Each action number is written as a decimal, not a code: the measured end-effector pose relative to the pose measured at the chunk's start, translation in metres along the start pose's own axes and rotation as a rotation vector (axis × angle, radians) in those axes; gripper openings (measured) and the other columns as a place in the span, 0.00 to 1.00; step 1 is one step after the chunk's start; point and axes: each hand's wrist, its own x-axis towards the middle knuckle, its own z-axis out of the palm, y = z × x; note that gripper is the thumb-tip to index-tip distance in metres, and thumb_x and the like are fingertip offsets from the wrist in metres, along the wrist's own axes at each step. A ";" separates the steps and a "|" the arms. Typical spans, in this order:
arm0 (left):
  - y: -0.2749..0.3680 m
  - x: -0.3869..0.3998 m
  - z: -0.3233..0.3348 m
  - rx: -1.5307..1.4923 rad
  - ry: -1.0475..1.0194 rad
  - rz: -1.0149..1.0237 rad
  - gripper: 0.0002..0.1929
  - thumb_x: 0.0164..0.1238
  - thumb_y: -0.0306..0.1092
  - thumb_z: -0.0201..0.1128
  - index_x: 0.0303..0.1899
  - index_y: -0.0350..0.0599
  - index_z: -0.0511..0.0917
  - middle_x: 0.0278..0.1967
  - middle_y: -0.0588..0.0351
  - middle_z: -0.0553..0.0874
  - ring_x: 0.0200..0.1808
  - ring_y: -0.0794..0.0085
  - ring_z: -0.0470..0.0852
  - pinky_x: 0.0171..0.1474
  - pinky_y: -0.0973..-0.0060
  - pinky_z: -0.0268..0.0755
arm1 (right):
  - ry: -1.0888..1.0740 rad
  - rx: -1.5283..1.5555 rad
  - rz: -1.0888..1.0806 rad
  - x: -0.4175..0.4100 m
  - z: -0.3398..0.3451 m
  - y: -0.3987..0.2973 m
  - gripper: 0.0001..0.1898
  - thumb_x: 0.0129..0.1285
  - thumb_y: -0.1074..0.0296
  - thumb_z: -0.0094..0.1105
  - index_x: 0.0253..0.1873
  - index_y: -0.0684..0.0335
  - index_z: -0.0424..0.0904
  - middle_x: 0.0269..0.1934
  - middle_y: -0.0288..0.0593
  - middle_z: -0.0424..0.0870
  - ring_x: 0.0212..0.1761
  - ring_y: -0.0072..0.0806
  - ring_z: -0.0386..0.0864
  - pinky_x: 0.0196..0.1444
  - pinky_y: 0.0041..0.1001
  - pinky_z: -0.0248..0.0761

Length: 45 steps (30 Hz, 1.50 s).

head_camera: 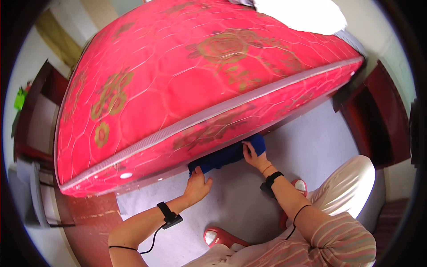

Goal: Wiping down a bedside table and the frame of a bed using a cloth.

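Observation:
A dark blue cloth (pixel 223 158) hangs low along the near side of a bed, just under the edge of the mattress. My left hand (pixel 197 185) grips its left end, thumb pointing off to the right. At the other end, my right hand (pixel 255 157) holds the cloth, its fingers bent over the fabric. Part of the cloth is hidden beneath the mattress overhang. The mattress (pixel 186 100) is red with gold flower patterns and a pale striped border, and it fills the upper part of the view.
White bedding (pixel 300 15) lies on the mattress's far right. Dark red wooden furniture (pixel 377 113) stands right, with a similar piece (pixel 36 120) left. A grey chair (pixel 28 193) is at lower left. Below me are grey floor covering (pixel 173 220) and my red slippers (pixel 227 236).

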 end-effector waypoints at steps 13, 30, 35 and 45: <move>0.077 0.059 0.065 0.008 0.183 0.539 0.27 0.66 0.28 0.59 0.64 0.28 0.62 0.59 0.27 0.66 0.59 0.33 0.70 0.61 0.54 0.68 | 0.536 0.006 0.923 0.019 -0.030 0.078 0.14 0.65 0.72 0.55 0.54 0.65 0.69 0.48 0.56 0.78 0.52 0.53 0.75 0.56 0.42 0.67; 0.036 0.061 0.101 -0.139 0.229 0.421 0.30 0.67 0.27 0.58 0.68 0.31 0.60 0.64 0.31 0.67 0.65 0.39 0.68 0.69 0.58 0.60 | 0.547 0.326 1.316 -0.023 0.111 0.005 0.30 0.63 0.83 0.42 0.71 0.80 0.49 0.69 0.69 0.56 0.74 0.58 0.54 0.77 0.40 0.46; -0.001 0.040 0.084 -0.180 0.222 0.374 0.32 0.69 0.24 0.57 0.71 0.33 0.55 0.68 0.34 0.66 0.73 0.45 0.64 0.71 0.60 0.58 | 0.479 0.303 1.260 -0.035 0.133 -0.043 0.30 0.62 0.82 0.46 0.69 0.80 0.52 0.65 0.71 0.59 0.70 0.61 0.58 0.74 0.42 0.51; -0.045 0.015 0.066 -0.482 0.436 0.259 0.29 0.68 0.20 0.59 0.69 0.32 0.59 0.64 0.36 0.71 0.60 0.55 0.81 0.57 0.68 0.76 | -0.081 0.978 1.200 -0.049 0.157 -0.113 0.20 0.59 0.79 0.55 0.56 0.68 0.62 0.48 0.55 0.73 0.48 0.41 0.77 0.50 0.33 0.72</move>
